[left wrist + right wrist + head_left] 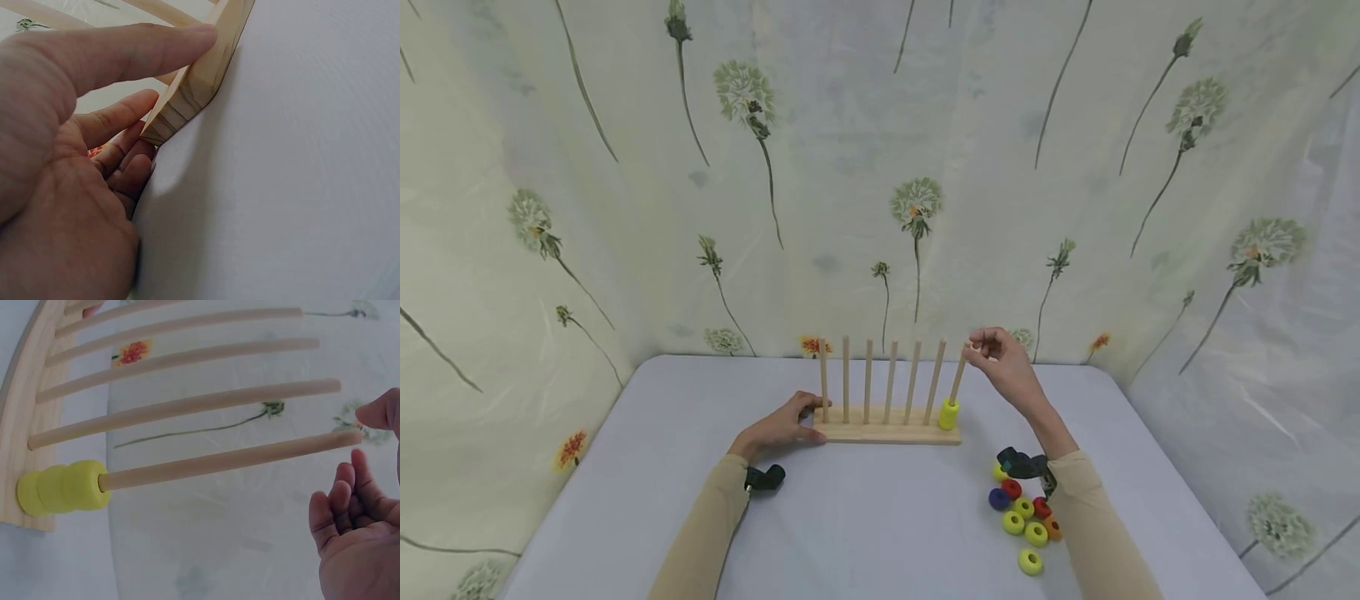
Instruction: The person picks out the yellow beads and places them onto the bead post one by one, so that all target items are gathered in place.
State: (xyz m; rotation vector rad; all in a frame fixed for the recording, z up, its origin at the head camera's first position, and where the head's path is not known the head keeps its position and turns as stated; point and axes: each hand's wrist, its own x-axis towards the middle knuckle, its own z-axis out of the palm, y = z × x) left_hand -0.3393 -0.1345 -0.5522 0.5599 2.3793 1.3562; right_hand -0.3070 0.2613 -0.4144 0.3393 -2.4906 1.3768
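Observation:
A wooden peg rack (pixel 887 433) with a row of upright pegs stands towards the back of the white table. My left hand (pixel 784 423) holds its left end, with the thumb (pixel 144 56) on the front side and the fingers behind. Yellow beads (pixel 65 487) are stacked at the foot of the rightmost peg (pixel 231 461). Around that peg's top is my right hand (pixel 1003 367), thumb and forefinger apart on either side of the tip and no bead between them. Its other fingers (pixel 340 503) are loosely bent.
Loose yellow, red, blue and orange beads, among them a blue bead (pixel 998 498) and a yellow bead (pixel 1031 562), lie beside the right forearm. A flower-printed curtain (pixel 850 167) hangs behind the table (pixel 865 525).

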